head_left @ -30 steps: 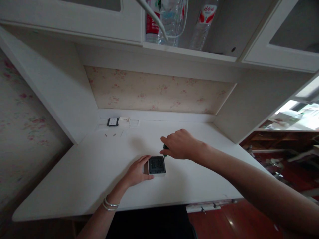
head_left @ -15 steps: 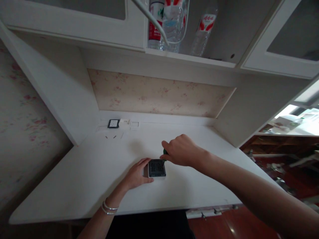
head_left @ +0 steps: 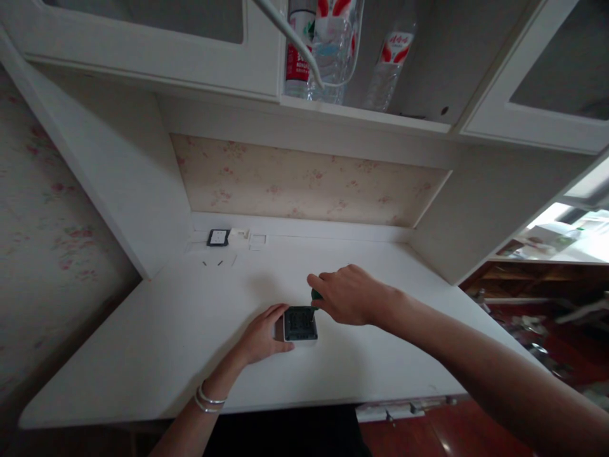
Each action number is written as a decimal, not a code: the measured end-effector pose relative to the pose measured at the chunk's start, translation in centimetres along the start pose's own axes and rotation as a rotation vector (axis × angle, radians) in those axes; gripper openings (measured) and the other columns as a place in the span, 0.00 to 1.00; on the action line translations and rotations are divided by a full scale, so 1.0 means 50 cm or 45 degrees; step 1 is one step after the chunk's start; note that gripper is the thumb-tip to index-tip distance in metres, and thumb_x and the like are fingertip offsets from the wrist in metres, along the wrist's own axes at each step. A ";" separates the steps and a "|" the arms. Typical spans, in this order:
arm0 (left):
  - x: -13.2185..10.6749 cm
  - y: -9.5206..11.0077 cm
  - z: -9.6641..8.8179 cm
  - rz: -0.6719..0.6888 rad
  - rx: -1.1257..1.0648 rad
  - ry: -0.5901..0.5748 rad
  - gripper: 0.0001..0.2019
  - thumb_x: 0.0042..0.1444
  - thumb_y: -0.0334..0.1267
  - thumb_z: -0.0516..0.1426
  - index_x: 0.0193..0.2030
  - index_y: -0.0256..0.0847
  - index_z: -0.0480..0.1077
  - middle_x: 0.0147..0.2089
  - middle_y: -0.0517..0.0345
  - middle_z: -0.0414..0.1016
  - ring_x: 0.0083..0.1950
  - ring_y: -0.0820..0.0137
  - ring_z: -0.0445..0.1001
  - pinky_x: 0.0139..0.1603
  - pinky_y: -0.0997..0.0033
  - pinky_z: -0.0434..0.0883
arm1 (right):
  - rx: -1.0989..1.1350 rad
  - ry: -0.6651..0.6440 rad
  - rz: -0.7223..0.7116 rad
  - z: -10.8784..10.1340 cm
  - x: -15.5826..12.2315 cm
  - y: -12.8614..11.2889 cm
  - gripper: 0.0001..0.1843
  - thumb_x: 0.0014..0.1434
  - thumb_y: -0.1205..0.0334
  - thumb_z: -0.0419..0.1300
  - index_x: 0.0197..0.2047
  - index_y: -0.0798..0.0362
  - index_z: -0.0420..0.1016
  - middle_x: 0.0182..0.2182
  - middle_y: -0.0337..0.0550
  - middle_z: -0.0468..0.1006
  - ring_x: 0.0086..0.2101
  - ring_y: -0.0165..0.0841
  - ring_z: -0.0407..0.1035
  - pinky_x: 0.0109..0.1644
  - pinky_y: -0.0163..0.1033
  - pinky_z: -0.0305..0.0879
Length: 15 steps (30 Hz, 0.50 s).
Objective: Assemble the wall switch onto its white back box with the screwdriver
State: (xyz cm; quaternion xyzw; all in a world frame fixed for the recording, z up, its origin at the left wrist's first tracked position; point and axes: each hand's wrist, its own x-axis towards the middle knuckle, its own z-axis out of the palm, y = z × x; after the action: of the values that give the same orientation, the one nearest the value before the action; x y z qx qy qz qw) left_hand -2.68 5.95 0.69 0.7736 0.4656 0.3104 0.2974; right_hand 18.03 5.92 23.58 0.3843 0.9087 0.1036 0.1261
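Note:
On the white desk lies a small square socket box [head_left: 300, 324], white at the sides with a black face. My left hand [head_left: 263, 333] grips its left side, thumb at the near edge and fingers at the far edge. Above the box's far right corner, my right hand [head_left: 346, 294] is closed around a screwdriver with a green handle [head_left: 316, 295]. The screwdriver's thin shaft points down at that corner; whether the tip sits on a screw is too small to tell.
At the back left of the desk [head_left: 190, 355] stand a socket with a black frame [head_left: 218, 238], a white plastic part [head_left: 238, 235] and a thin white frame [head_left: 258, 240]. Two small dark screws [head_left: 220, 263] lie before them. Overhead, a shelf holds bottles [head_left: 391, 60]; a white cable [head_left: 295, 41] hangs down.
My right hand has turned and dipped slightly with the screwdriver. The box and my left hand stay in place; the whole view has shifted a little.

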 end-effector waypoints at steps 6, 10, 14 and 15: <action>0.000 -0.001 0.002 0.005 0.002 0.010 0.42 0.38 0.40 0.68 0.62 0.48 0.59 0.63 0.52 0.62 0.62 0.55 0.63 0.63 0.54 0.60 | 0.047 0.056 -0.044 0.002 -0.003 -0.004 0.21 0.65 0.48 0.47 0.55 0.52 0.62 0.42 0.51 0.77 0.35 0.42 0.75 0.33 0.40 0.60; 0.001 -0.005 0.003 0.011 0.003 -0.008 0.43 0.38 0.40 0.69 0.63 0.48 0.59 0.63 0.51 0.63 0.62 0.54 0.63 0.63 0.53 0.60 | -0.034 0.010 0.054 0.002 -0.007 -0.008 0.21 0.66 0.47 0.44 0.47 0.55 0.67 0.34 0.52 0.78 0.35 0.45 0.74 0.34 0.41 0.59; 0.000 -0.009 0.003 0.003 0.010 0.004 0.43 0.38 0.41 0.69 0.63 0.48 0.59 0.64 0.51 0.62 0.62 0.54 0.63 0.63 0.54 0.60 | -0.012 0.034 0.020 0.003 -0.013 -0.009 0.21 0.65 0.49 0.46 0.55 0.52 0.61 0.43 0.54 0.76 0.34 0.41 0.75 0.34 0.41 0.60; 0.000 -0.008 0.003 0.002 0.007 0.007 0.43 0.38 0.41 0.69 0.63 0.48 0.59 0.64 0.52 0.62 0.62 0.55 0.63 0.63 0.55 0.60 | -0.002 0.024 -0.007 0.003 -0.015 -0.009 0.20 0.65 0.50 0.47 0.55 0.51 0.61 0.43 0.53 0.76 0.34 0.41 0.75 0.33 0.40 0.60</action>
State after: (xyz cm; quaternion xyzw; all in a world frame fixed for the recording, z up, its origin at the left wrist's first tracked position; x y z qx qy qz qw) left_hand -2.78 6.09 0.26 0.7739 0.4668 0.3114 0.2936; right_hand 18.29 5.09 23.41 0.3808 0.9107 0.1076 0.1182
